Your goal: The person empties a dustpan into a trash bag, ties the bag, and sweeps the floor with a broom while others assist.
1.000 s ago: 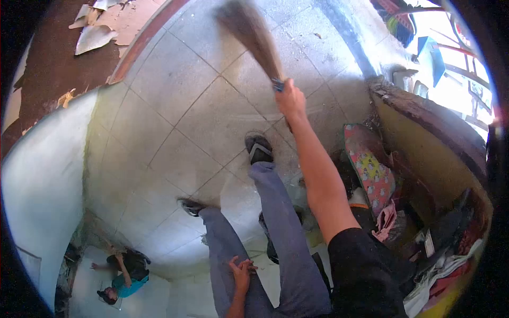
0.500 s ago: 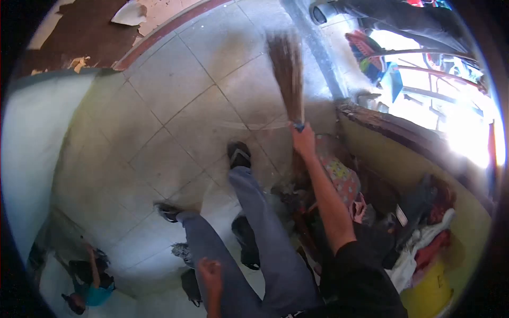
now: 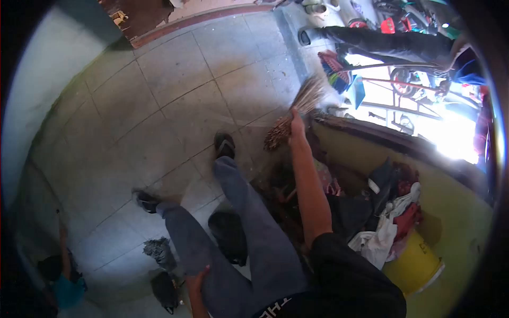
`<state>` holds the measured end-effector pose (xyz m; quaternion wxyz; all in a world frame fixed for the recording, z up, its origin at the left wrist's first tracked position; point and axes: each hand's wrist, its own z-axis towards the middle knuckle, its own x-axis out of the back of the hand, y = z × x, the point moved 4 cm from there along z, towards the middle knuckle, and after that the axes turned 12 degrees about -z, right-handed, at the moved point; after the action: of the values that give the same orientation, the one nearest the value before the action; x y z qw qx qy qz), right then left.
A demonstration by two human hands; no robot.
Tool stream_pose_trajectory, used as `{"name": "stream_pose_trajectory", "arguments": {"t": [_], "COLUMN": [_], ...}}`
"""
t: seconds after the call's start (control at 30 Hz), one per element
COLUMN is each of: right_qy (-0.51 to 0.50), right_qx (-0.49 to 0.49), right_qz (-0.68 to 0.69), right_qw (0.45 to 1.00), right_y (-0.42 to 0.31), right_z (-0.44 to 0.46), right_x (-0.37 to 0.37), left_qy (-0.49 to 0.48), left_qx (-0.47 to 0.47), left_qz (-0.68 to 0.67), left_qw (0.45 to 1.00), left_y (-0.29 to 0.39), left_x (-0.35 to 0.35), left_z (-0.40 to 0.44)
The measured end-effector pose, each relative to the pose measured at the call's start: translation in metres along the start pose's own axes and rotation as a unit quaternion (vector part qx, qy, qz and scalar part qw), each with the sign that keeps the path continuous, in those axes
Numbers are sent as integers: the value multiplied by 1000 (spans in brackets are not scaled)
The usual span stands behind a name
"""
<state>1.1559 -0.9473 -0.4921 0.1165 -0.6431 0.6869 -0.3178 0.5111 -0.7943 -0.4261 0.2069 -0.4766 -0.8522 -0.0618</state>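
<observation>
My right hand [image 3: 297, 127] is wrapped round a stick broom [image 3: 310, 94], a bundle of thin sticks. Pale, spread tips point away toward the doorway, while the thick brown butt end sticks out on the near left of the hand. The broom is held above the tiled floor [image 3: 175, 122]; I cannot tell whether its tips touch anything. My left hand [image 3: 198, 279] rests against the thigh of my grey trousers [image 3: 196, 238], holding nothing I can see. Its fingers are only partly visible and look loosely extended.
A heap of clothes [image 3: 389, 225] and a yellow bucket [image 3: 416, 265] stand beside the low wall at right. A grey rag [image 3: 159, 252] and black bundles [image 3: 228, 236] lie near my legs. One person [image 3: 69, 291] is at lower left, another [image 3: 382, 45] beyond the doorway, near motorbikes.
The broom has swung from long and upright in view to foreshortened, tilted right. My left hand has come down onto my thigh. The view has shifted.
</observation>
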Motion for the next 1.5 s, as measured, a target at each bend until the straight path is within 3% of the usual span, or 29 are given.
{"name": "stream_pose_trajectory", "arguments": {"t": [0.03,0.1,0.13,0.2,0.27,0.37,0.4,0.47,0.53,0.63,0.77,0.83,0.97,1.03,1.13,1.3,1.5], "right_qy": [2,-45,-61,-75,-73,-174,-185,-209,-104,-154,-143,-185,-240,-268,-240,-250,-238], "right_qx": [13,30,20,15,20,-86,-37,17,127,79,115,61,66,61,111,106,94], "right_qz": [-7,-73,-119,-216,-269,-325,-371,-418,-566,-583,-568,-602,-637,-698,-716,-716,-728], "right_qw": [1000,996,991,973,960,926,909,884,808,794,802,774,730,661,646,643,636], "right_y": [-3,6,20,54,88,174,210,248,250,285,323,335,362,381,389,399,402], "right_z": [-11,-39,-46,-60,-81,-99,-92,-117,-177,-196,-232,-257,-298,-309,-311,-307,-310], "right_x": [-4,-18,-22,-34,-45,-65,-67,-96,-110,-117,-127,-132,-136,-138,-143,-135,-137], "left_qy": [-13,-143,-146,26,54,106,129,110,82,71,75,73,78,71,55,35,46], "left_qx": [-2,-14,-14,-12,-9,-25,-50,-12,8,37,24,20,7,12,-2,43,30], "left_qz": [-8,-26,-34,139,162,206,223,200,174,159,159,149,163,164,200,109,110], "left_qw": [1000,989,989,990,985,972,965,974,981,984,984,986,984,984,978,993,992], "left_y": [2,4,14,51,56,43,35,62,78,76,73,76,90,83,73,62,56], "left_x": [-3,-10,-10,4,3,-3,-1,18,22,24,30,30,34,39,41,52,49], "left_z": [2,7,-5,-27,-28,-6,-4,-29,-29,-25,-19,-16,-16,-14,-2,3,7]}}
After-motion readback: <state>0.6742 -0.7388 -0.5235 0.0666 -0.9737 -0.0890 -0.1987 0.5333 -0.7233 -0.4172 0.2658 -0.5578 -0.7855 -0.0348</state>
